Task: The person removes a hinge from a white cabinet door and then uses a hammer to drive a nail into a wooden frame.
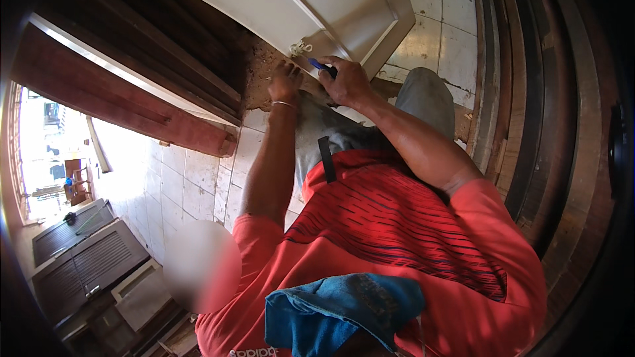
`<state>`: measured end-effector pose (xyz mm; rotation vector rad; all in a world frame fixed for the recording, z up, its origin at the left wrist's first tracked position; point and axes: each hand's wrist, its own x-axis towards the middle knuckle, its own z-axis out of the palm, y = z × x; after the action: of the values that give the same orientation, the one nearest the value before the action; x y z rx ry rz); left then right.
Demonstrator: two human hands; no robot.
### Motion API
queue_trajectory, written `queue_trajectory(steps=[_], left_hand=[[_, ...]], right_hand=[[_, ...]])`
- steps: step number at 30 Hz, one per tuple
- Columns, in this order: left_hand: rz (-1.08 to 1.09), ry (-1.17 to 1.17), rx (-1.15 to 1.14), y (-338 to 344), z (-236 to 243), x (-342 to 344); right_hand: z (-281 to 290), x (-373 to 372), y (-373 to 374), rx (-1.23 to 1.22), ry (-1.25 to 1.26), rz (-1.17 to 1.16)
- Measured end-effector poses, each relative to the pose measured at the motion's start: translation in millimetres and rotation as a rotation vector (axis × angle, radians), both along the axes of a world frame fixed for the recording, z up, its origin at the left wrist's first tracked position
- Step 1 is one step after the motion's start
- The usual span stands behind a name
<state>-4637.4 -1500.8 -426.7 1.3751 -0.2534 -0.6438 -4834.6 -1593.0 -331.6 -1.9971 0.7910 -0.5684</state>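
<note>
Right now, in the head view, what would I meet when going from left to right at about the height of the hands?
Reddish-brown wooden beam, bare left hand, slim blue tool, bare right hand, grey-trousered right knee, long dark wooden boards.

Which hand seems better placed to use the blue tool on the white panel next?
Probably the right hand: it grips the blue tool near the white panel, while the left hand shows no tool.

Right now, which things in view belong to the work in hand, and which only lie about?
Seemingly in the work:
blue tool, in right hand
white panel, near left hand
white cord

Apparently lying about:
planks
red beam
shutters
</note>
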Motion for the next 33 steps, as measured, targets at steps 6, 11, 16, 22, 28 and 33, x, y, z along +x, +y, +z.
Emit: queue_trajectory(steps=[6,11,16,22,28,33], left_hand=[[0.027,0.225,0.012,-26.7,40.5,-73.5],[0.08,0.204,0.005,-25.8,41.4,-53.0],[0.334,0.019,-0.049,-38.8,57.0,4.1],[0.282,-0.341,-0.203,-59.2,161.7,45.9],[0.118,-0.596,-0.172,-61.9,185.2,51.3],[0.171,-0.697,-0.065,-59.8,189.4,40.6]], right_hand=[[-19.6,3.6,-12.1,-0.049,-0.116,-0.065],[-10.8,2.8,-19.9,1.216,-0.317,-0.017],[-16.6,11.9,-30.9,1.758,-0.432,-0.041],[18.1,4.6,-26.2,0.754,-0.125,-0.075],[-5.6,0.7,-64.0,1.626,-0.29,0.005],[-7.1,3.1,-52.5,1.864,-0.45,-0.002]])
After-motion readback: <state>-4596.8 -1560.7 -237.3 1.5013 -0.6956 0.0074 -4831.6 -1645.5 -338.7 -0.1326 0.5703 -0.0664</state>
